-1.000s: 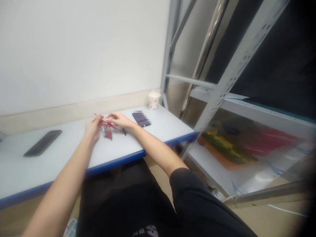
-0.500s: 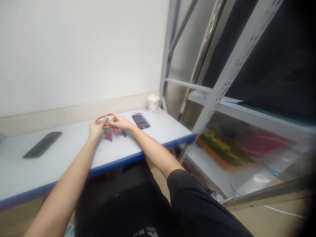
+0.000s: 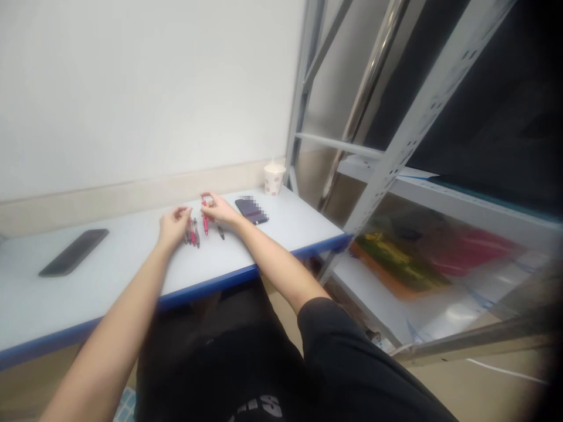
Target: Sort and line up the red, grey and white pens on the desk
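Several red and dark pens (image 3: 192,235) lie side by side on the white table (image 3: 118,252), just right of my left hand (image 3: 173,225). The fingers of that hand are pressed together over the pens' upper ends; what they hold, if anything, is too small to tell. My right hand (image 3: 219,209) pinches a red pen (image 3: 205,224), which points toward the table's front edge. A dark pen (image 3: 220,231) lies on the table beneath my right wrist.
A black phone (image 3: 74,252) lies on the left of the table. Beyond my right hand are a dark phone (image 3: 251,210) and a patterned paper cup (image 3: 273,179). A metal shelf (image 3: 396,152) stands at the right, and a wall rises behind the table.
My hands have moved apart; before, their fingers met above the pens. My right hand has shifted right with the red pen, away from the group of pens.
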A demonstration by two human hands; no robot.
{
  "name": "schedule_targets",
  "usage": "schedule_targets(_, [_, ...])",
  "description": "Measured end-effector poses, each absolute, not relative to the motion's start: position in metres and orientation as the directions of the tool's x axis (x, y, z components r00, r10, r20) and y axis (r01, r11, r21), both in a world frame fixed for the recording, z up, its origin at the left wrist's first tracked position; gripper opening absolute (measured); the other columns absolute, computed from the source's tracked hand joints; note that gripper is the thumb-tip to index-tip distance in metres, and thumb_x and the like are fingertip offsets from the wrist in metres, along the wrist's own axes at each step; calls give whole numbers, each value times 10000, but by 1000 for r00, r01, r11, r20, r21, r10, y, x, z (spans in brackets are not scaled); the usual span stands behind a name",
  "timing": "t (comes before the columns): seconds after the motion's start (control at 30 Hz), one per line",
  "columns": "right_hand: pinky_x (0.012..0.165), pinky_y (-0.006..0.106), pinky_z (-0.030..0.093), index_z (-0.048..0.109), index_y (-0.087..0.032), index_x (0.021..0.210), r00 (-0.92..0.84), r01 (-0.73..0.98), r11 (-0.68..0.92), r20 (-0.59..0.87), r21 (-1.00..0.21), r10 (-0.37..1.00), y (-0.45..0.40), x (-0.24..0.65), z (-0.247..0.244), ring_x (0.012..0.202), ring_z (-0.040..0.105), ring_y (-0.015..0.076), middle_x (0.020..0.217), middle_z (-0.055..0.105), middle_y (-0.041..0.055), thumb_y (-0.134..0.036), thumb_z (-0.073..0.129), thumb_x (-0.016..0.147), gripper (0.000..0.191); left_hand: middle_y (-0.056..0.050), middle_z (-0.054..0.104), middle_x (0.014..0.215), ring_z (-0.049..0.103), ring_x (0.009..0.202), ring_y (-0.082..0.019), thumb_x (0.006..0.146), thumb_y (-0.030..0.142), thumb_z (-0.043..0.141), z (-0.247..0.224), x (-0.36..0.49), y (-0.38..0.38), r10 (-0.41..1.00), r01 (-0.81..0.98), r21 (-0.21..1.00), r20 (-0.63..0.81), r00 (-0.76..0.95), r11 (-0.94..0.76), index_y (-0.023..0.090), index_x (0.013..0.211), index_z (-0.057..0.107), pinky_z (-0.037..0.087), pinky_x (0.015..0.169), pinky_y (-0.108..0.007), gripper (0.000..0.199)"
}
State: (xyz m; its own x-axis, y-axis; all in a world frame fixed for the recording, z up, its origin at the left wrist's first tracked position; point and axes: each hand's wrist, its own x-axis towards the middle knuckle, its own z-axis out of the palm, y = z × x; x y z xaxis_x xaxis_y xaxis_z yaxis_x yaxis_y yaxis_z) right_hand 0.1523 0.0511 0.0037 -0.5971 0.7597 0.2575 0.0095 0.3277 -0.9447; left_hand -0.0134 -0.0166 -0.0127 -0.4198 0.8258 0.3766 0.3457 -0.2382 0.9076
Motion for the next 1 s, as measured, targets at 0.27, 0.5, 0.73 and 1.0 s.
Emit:
schedule_targets(0.27, [428, 163, 407, 457, -192, 1171, -605, -64, 233, 223, -970, 765, 58, 160, 6, 489, 518, 89, 682, 609, -47, -89, 533, 963, 245, -5, 599, 544, 578, 556, -198, 856, 294, 686, -17, -18, -22, 841, 730, 662, 484, -242, -171, 216, 738, 681, 394, 631, -303, 141])
schedule_targets(0.5, [442, 141, 363, 452, -203, 1256, -548, -119, 210, 240, -971, 801, 67, 168, 9, 475, 470, 65, 708, 643, -42, -97, 542, 966, 321, -74, 701, 708, 642, 676, -261, 766, 552, 761, -14, -10, -27, 904, 907, 420, 388, -177, -2, 242, 741, 593, 328, 594, -306, 354])
schedule_targets(0.73, [447, 135, 404, 439, -204, 1174, -483, -144, 190, 236, -971, 843, 78, 170, 5, 468, 472, 61, 671, 598, -73, -102, 503, 981, 228, -76, 680, 613, 675, 734, -322, 748, 437, 733, -20, -7, -18, 922, 910, 404, 308, -233, 95, 258, 698, 631, 354, 608, -340, 212])
schedule_targets(1.0, [445, 133, 414, 395, -218, 1192, -341, -217, 206, 272, -954, 900, 84, 171, 7, 469, 479, 72, 630, 563, -95, -106, 521, 947, 297, -80, 698, 600, 689, 780, -346, 748, 355, 683, -17, -1, -22, 927, 884, 447, 257, -274, 138, 267, 608, 627, 410, 655, -358, 175])
